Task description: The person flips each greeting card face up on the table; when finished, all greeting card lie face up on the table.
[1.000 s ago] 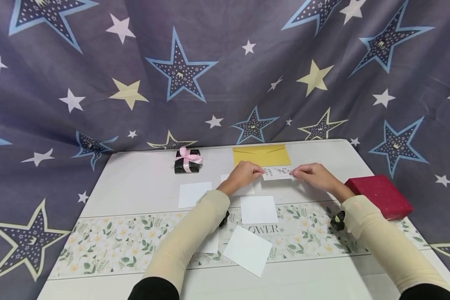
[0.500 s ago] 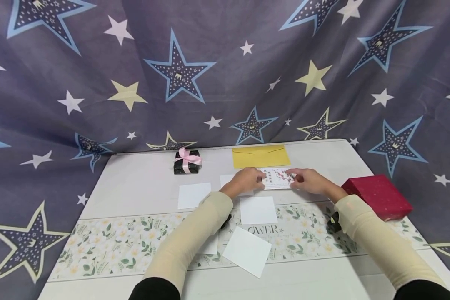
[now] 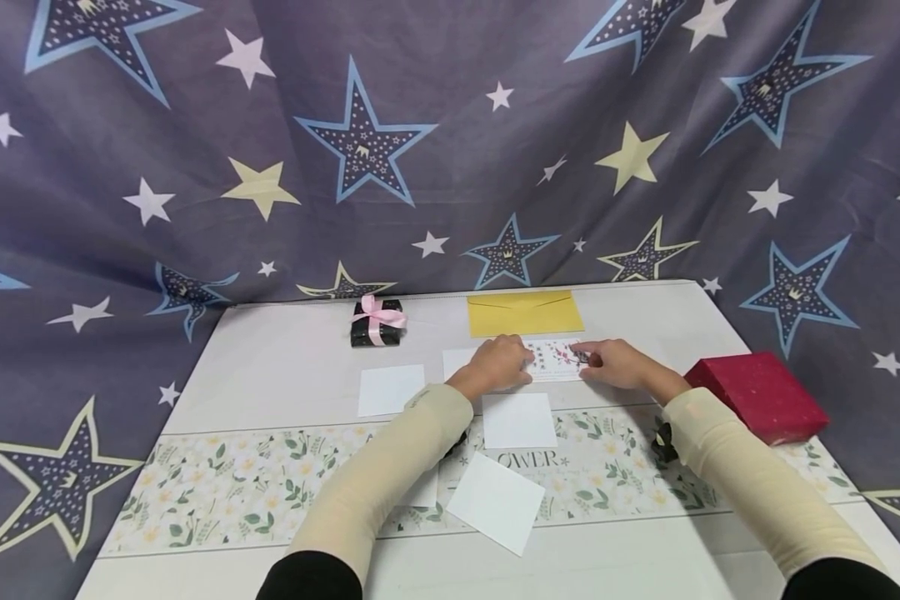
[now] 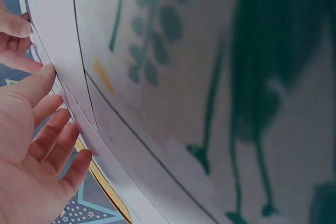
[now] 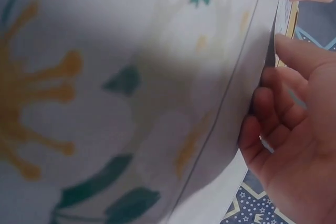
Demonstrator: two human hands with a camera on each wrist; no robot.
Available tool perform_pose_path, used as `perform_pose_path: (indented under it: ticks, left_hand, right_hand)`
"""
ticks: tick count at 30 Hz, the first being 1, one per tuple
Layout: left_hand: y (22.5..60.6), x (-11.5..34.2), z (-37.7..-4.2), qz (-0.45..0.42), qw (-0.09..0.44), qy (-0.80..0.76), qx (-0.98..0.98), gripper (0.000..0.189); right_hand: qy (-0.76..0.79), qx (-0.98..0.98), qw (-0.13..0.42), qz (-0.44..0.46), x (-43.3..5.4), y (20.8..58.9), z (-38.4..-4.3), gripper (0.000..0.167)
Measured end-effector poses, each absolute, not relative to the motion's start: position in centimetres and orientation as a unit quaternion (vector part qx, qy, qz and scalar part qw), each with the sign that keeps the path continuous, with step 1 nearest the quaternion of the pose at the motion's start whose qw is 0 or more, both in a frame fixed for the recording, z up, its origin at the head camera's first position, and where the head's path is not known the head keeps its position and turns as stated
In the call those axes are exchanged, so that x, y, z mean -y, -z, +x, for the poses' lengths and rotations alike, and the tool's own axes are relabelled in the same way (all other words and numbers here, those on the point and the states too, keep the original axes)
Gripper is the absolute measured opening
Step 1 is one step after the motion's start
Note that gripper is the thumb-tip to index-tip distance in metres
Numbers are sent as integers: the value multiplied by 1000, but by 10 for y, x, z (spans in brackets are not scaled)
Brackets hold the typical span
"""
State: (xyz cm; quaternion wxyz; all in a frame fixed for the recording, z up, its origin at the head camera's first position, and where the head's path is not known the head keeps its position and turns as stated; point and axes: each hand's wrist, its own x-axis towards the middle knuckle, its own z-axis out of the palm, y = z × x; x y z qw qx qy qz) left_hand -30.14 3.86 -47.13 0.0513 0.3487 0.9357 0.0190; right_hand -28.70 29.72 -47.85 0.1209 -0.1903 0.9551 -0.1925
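Observation:
A small white card [image 3: 551, 358] printed with a red blossom branch and dark lettering lies flat on the table, just in front of a yellow envelope [image 3: 525, 312]. At its left edge rest the fingertips of my left hand [image 3: 497, 364], thumb low and fingers loosely spread in the left wrist view. My right hand [image 3: 621, 363] touches the right end: the index finger reaches over the printed branch and the thumb sits by the lower corner. In the right wrist view its other fingers are bent inward. Part of another white card [image 3: 456, 360] is hidden behind my left hand.
White square cards [image 3: 519, 421] lie nearby, one turned askew [image 3: 496, 502] toward the front. A black gift box [image 3: 377, 323] with pink ribbon stands back left. A red box [image 3: 757, 396] sits right, beside my right forearm. A star-patterned curtain [image 3: 450, 167] hangs behind the table.
The printed card, held up tilted between both hands a second ago, has come down toward me and now lies flat. The fingers have loosened, and my right index finger has extended over the card.

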Motion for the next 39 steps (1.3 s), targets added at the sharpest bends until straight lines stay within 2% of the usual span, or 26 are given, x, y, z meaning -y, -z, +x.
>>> perform_pose_path:
  ticks: [19,26,39]
  left_hand:
    - [474,-34,-303,345,56,-21,-937,44]
    - [467,-17,-303,332,49,-68,-940,44]
    - [461,21,-280,350,62,-89,-931,45]
  right_hand:
    - [188,-954,127,-196,-299,475,-289,59]
    - [217,-945,96,-226,-297,471,-281,51]
    - [240,-926,105,-271,-272,467,-258,46]
